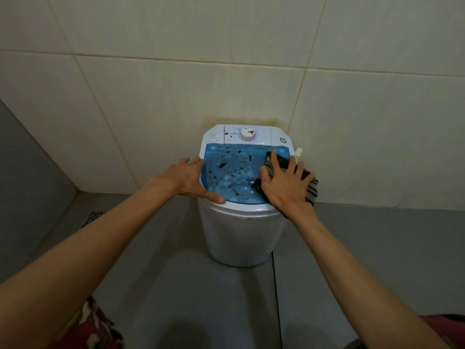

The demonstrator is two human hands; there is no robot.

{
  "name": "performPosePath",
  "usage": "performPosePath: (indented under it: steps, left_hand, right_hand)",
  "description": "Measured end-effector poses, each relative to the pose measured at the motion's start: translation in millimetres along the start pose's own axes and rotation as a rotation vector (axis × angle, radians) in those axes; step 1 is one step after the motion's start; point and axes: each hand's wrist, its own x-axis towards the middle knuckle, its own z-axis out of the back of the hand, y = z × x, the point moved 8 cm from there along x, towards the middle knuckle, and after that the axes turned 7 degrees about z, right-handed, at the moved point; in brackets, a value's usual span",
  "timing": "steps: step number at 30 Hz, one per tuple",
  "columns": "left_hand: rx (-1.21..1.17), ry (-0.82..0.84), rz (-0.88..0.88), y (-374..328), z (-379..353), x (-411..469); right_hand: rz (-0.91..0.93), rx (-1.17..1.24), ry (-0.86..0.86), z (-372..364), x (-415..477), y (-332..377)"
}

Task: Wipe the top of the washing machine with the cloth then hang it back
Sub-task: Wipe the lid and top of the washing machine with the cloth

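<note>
A: State the position of the appliance.

B: The small white cylindrical plastic washing machine (239,238) stands on the grey tiled floor (176,285), against the cream tiled wall (226,71). Its translucent blue lid (231,172) carries dark brown spots and smears. Behind the lid, the white control panel with a round dial (247,134) is also marked with brown.

A: Location of the cloth?

B: The dark striped cloth (310,190) lies on the right portion of the lid and hangs over the right rim. The right hand (286,186) presses flat on top of it.

A: Condition of the right fingers?

B: The fingers (293,163) are spread wide and extended, palm down on the cloth. They press rather than grip.

A: And the left hand?

B: The left hand (191,180) rests on the left rim of the machine, fingers extended and slightly apart, thumb along the front edge. It holds nothing.

A: Other items?

B: A metal floor drain grate (91,217) sits at the left, near the corner, well apart from the machine.
</note>
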Motion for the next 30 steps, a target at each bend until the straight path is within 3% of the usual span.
performPosePath:
  steps: [6,13,21,27,30]
  left_hand:
    - [-0.029,-0.022,-0.035,2.9,-5.6,7.8]
    - [-0.053,-0.031,-0.033,5.6,-9.9,12.3]
    - [-0.043,-0.014,-0.019,3.0,-7.9,9.0]
    - [-0.015,-0.020,-0.023,5.4,-7.9,6.7]
    - [-0.015,-0.016,-0.022,5.7,-6.5,4.9]
  right_hand:
    - [-0.012,-0.037,0.035,1.2,75.0,2.9]
    - [0.297,-0.096,0.032,6.7,122.6,19.5]
    - [0.306,-0.110,0.029,-3.2,62.0,22.6]
    - [0.455,-0.143,-0.004,-4.5,-17.7,35.9]
    - [0.368,-0.097,-0.055,-2.2,-28.9,18.5]
